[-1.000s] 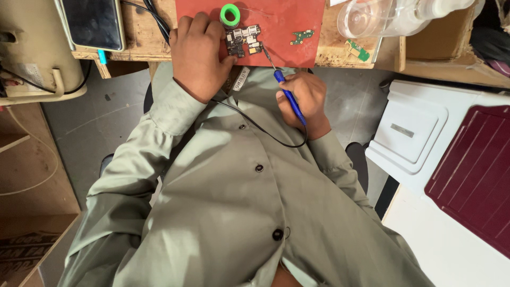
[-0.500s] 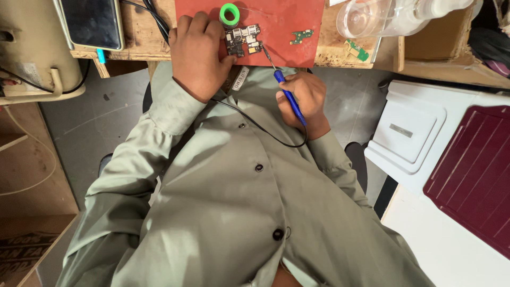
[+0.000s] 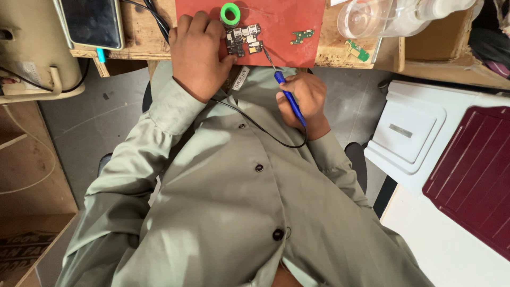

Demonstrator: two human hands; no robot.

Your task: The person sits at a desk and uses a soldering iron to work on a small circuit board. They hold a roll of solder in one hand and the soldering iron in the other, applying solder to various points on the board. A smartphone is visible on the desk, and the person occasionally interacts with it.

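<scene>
Head view: a dark circuit board [image 3: 243, 40] lies on the red mat [image 3: 297, 21] at the near edge of the wooden tabletop [image 3: 138, 32], just beyond both hands. The left hand [image 3: 196, 53] is nearer, its fingers curled loosely and pressing the board's left edge flat. The right hand [image 3: 304, 101], closed in a pen grip, holds a blue soldering iron [image 3: 287, 95]; its long axis slants up-left, the tip touching the board's lower right corner. A green solder spool [image 3: 230, 13] stands just behind the board.
</scene>
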